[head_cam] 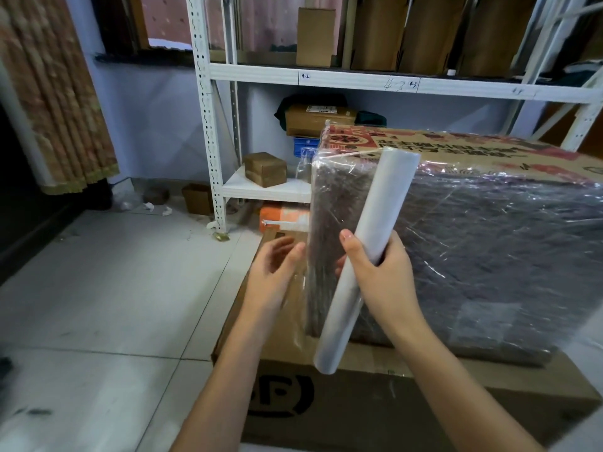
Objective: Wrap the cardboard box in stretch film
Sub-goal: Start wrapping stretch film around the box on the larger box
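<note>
One film roll [365, 259] gripped by right hand [381, 272]; left hand [274, 262] open; one wrapped box [483, 243].

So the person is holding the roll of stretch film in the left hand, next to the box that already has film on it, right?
Not quite: the head view shows the roll of stretch film gripped by the right hand. The left hand is open beside it. The cardboard box does already have film on it.
</note>
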### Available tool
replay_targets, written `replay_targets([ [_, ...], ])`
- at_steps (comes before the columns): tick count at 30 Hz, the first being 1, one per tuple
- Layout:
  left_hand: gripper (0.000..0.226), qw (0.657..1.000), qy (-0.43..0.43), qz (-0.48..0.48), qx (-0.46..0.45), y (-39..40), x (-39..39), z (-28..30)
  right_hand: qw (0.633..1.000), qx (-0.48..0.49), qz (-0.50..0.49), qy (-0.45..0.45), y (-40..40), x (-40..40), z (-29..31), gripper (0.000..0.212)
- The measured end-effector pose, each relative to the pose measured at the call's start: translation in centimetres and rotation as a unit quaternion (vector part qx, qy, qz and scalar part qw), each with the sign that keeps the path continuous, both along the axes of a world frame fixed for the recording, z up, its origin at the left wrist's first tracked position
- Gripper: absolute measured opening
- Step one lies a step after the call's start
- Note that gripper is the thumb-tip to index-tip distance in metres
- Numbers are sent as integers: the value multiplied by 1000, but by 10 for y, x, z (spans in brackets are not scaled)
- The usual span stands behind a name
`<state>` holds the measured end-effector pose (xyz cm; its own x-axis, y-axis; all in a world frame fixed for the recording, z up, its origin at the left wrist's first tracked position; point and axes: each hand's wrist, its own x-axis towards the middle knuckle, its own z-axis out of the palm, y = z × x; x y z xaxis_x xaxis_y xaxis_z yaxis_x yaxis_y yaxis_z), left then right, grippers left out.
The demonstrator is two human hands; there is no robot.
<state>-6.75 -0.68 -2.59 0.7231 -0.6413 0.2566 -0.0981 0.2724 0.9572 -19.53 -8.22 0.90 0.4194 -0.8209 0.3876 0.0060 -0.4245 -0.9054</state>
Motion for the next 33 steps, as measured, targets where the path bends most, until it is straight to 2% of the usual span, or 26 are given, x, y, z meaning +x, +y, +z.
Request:
replay_targets([
  [5,47,1000,-3,-18,7,-3,2,-27,1000,-3,-2,-8,-1,1,0,32],
  [10,25,1000,-18,-10,2,-6,1,-35,1000,-6,-5,-10,0,1,0,36],
  [13,12,999,5,-23,-25,-5,0,-37,1000,-7,-6,-8,0,1,0,39],
  [18,11,994,70,-66,-56,-3,-1,-38,1000,-14,-11,4,1,0,0,37],
  [21,21,994,79,-46,-59,-3,-2,-38,1000,-13,-8,7,1,0,0,37],
  [27,12,993,100,10,-66,-7,-7,-37,1000,-4,4,12,4,-2,0,49],
  [30,13,992,103,25,-68,-12,-5,-35,1000,-4,23,20,4,-5,-2,35],
  [31,8,992,100,27,-66,-13,-4,-34,999,-11,27,25,4,-6,-3,33],
  [33,13,994,80,23,-67,-13,-4,-35,999,-26,30,35,4,-8,-4,32],
])
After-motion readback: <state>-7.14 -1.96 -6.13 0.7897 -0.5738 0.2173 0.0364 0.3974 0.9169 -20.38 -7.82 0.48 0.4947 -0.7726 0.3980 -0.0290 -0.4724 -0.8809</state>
